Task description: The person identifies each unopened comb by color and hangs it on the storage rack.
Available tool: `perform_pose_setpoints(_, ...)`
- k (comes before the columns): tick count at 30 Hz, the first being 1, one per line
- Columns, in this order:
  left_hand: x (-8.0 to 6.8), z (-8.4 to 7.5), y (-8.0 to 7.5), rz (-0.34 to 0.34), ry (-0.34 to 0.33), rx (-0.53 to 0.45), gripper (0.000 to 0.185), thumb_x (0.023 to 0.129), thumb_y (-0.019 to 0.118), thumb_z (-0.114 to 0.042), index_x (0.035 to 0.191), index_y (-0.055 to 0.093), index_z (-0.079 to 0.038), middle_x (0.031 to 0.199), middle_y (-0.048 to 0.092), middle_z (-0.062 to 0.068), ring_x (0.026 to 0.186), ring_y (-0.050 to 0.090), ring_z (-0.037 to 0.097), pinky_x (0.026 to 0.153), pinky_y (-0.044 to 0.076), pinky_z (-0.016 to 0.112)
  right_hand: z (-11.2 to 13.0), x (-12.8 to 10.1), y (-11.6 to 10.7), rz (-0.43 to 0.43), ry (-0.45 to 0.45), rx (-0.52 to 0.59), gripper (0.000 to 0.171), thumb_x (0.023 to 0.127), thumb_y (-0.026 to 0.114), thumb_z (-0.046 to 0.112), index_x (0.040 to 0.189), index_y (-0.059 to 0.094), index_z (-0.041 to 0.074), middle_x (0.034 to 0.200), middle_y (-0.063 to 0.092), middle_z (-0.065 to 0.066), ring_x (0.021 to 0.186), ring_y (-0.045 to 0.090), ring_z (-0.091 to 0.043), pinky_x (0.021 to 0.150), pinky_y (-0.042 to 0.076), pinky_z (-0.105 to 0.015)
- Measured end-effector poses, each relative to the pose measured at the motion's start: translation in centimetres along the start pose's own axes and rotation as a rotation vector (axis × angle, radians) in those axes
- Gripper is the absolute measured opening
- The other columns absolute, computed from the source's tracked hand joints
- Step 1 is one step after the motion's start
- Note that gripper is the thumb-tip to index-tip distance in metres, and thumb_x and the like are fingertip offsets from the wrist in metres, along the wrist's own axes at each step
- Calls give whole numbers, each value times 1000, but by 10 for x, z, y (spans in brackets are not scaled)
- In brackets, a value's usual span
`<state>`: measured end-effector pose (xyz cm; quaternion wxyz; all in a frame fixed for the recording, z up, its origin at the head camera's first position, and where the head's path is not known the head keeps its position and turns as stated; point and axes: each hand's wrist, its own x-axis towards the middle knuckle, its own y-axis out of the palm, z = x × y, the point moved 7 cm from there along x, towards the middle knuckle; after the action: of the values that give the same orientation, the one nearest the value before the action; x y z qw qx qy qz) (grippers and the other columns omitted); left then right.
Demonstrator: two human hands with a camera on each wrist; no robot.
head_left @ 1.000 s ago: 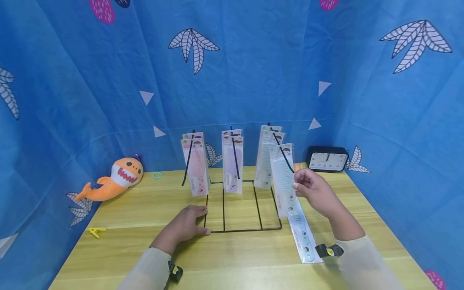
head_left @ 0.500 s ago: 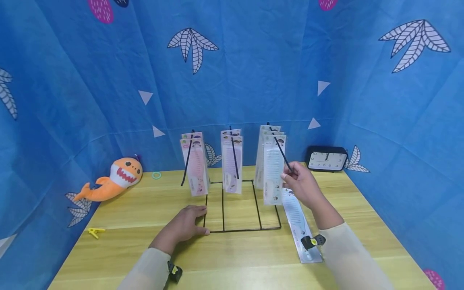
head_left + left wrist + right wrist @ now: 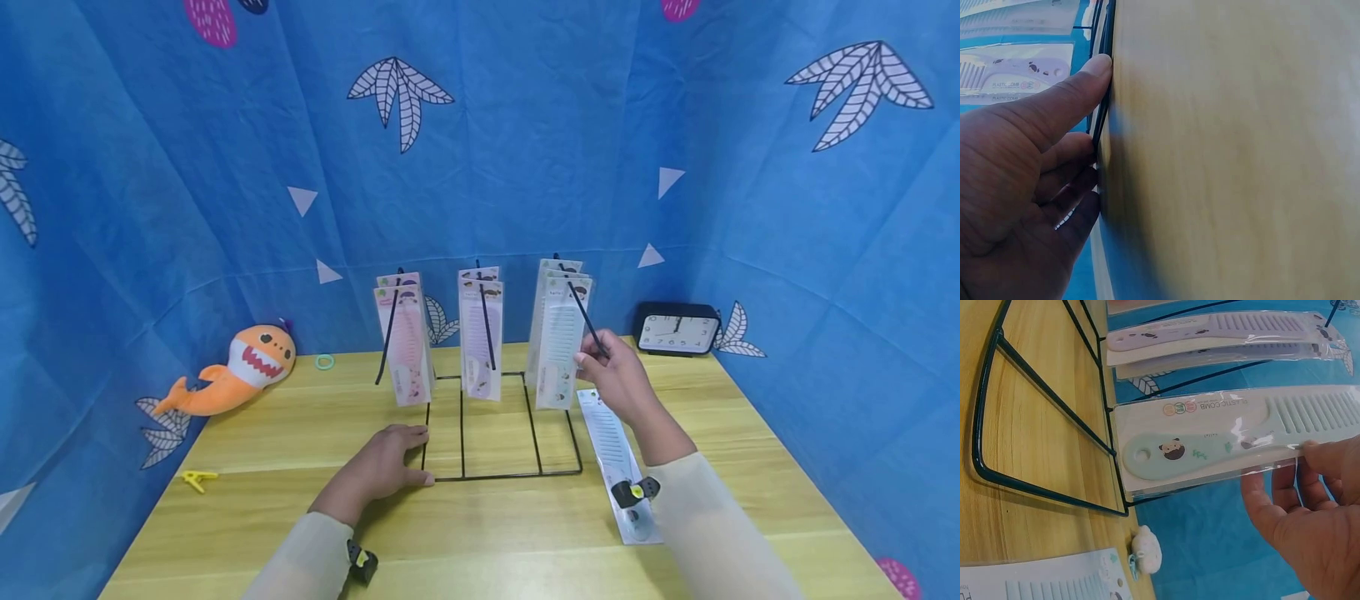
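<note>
In the head view, a black wire display rack [image 3: 502,477] stands on the table with packaged combs on its hooks. My left hand [image 3: 386,462] rests at the front left corner of its base, thumb and fingertips touching the wire. My right hand [image 3: 628,385] pinches the edge of the front packaged green comb [image 3: 557,354], which hangs on the right hook with others behind it. In the right wrist view, the thumb lies on the front of the comb packet [image 3: 1204,447], with fingers behind. Another packaged green comb [image 3: 604,433] lies on the table under my right forearm.
Packaged purple combs [image 3: 482,342] hang on the middle hook, pink ones [image 3: 408,346] on the left. A black clock [image 3: 677,329] stands back right. At left are an orange shark plush [image 3: 251,367], a yellow clip [image 3: 198,479] and a small teal ring [image 3: 325,362].
My right hand has moved left and back, sliding the packaged green comb along the right hook up against the others. The left hand stays on the rack's base.
</note>
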<state>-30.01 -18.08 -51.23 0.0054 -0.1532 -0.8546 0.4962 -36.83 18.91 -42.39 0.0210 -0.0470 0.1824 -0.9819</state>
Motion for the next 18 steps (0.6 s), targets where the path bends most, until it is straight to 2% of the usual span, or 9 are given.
perform_pose_setpoints(4, 0, 0, 0, -1, 2, 4, 76, 90, 92, -34, 153, 63, -5, 166, 54, 12, 157, 45, 40, 130, 40, 57, -1, 1, 0, -2, 2, 6, 17, 115, 57, 19, 126, 54, 6, 132, 62, -17, 134, 66, -36, 111, 61, -55)
perform_pose_setpoints(10, 1, 1, 0, 6, -9, -2, 76, 90, 92, -34, 154, 62, -7, 167, 53, 11, 158, 43, 40, 131, 39, 58, -2, 1, -2, -16, 3, -6, 21, 115, 58, 19, 130, 55, 5, 135, 62, -17, 134, 65, -36, 112, 60, -54)
perform_pose_setpoints(13, 1, 1, 0, 5, -6, -1, 75, 90, 92, -34, 154, 62, -6, 167, 53, 11, 158, 43, 40, 131, 39, 58, -2, 0, -5, -34, 3, -60, 27, 114, 59, 24, 135, 56, 8, 139, 64, -16, 136, 65, -38, 110, 59, -55)
perform_pose_setpoints(17, 1, 1, 1, 3, -3, -4, 75, 90, 92, -34, 154, 63, -7, 167, 53, 11, 158, 44, 40, 131, 39, 58, -2, -5, -13, -56, -26, -214, 36, 111, 65, 29, 138, 56, 7, 141, 65, -18, 136, 64, -41, 103, 62, -57)
perform_pose_setpoints(18, 1, 1, 1, 3, -3, -7, 75, 90, 92, -34, 154, 63, -7, 167, 53, 11, 158, 44, 40, 131, 39, 58, -2, -7, -14, -52, -42, -255, 39, 110, 67, 28, 139, 55, 5, 141, 65, -19, 136, 63, -41, 105, 61, -57)
